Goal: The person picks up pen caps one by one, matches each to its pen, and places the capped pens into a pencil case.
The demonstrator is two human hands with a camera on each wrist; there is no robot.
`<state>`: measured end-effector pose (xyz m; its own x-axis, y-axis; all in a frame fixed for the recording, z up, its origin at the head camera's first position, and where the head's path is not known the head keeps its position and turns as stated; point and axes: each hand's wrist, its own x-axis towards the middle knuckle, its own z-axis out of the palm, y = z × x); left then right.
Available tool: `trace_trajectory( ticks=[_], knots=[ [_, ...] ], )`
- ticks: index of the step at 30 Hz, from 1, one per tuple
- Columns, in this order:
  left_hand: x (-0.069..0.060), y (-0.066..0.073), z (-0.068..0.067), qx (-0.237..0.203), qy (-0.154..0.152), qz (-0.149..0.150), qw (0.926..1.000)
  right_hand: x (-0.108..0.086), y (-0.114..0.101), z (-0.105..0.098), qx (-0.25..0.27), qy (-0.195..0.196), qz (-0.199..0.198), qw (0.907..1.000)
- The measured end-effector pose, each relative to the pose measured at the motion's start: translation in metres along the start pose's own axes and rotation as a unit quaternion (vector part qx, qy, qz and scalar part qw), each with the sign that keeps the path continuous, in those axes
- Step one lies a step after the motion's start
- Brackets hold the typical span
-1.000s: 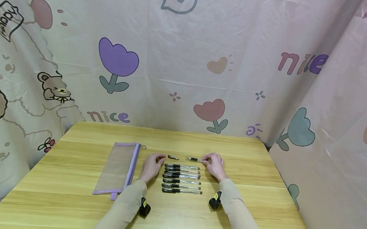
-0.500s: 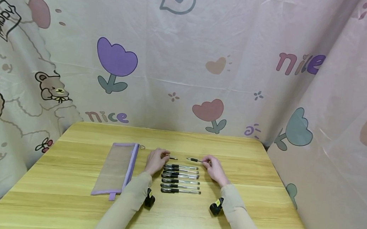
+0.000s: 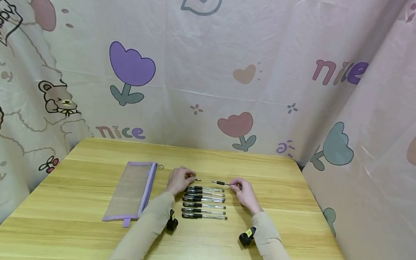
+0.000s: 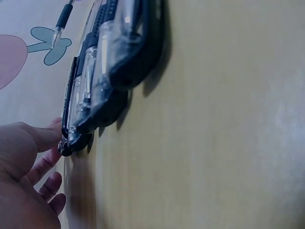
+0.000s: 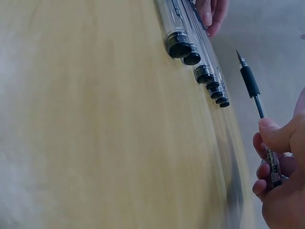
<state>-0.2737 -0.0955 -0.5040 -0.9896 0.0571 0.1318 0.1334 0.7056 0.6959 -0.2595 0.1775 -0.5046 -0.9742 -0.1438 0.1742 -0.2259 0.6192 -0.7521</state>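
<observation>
An uncapped gel pen [image 3: 220, 183] with a black grip is held by its rear end in my right hand [image 3: 244, 192], its tip pointing left. The right wrist view shows the thumb and fingers of the right hand [image 5: 286, 157] curled round the clear barrel of the gel pen [image 5: 250, 82]. My left hand [image 3: 180, 180] pinches a black pen cap [image 3: 198, 179], mostly hidden by the fingers, to the left of the pen tip. Cap and pen are apart, roughly in line. Just nearer than the hands, several capped gel pens [image 3: 204, 206] lie in a row, caps to the left.
A mesh zip pouch [image 3: 129, 193] with purple edging lies flat to the left of the left forearm. The wooden table [image 3: 199, 250] ends at a printed cloth backdrop [image 3: 182, 84] at the back. Small black cameras [image 3: 247, 236] hang under both wrists.
My left hand has moved right and away from me onto the pen cap, which lay uncovered before, and now pinches it. The right hand has drawn slightly nearer, still holding the pen.
</observation>
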Motion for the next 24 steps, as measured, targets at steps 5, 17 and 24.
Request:
trace_trajectory(
  ticks=[5, 17, 24],
  knots=[
    [0.0022, -0.0015, 0.0024, -0.003, 0.003, -0.002, 1.0, -0.001, -0.0022, -0.0012, 0.004, 0.001, 0.003, 1.0],
    [-0.0008, 0.0004, 0.0023, -0.011, 0.013, -0.006, 0.9998, -0.0007, -0.0034, -0.0009, 0.005, -0.003, 0.001, 1.0],
    [-0.0026, -0.0006, 0.0008, -0.015, 0.011, -0.016, 0.9997, -0.0008, -0.0058, -0.0001, 0.02, -0.009, 0.016, 0.9996]
  ],
)
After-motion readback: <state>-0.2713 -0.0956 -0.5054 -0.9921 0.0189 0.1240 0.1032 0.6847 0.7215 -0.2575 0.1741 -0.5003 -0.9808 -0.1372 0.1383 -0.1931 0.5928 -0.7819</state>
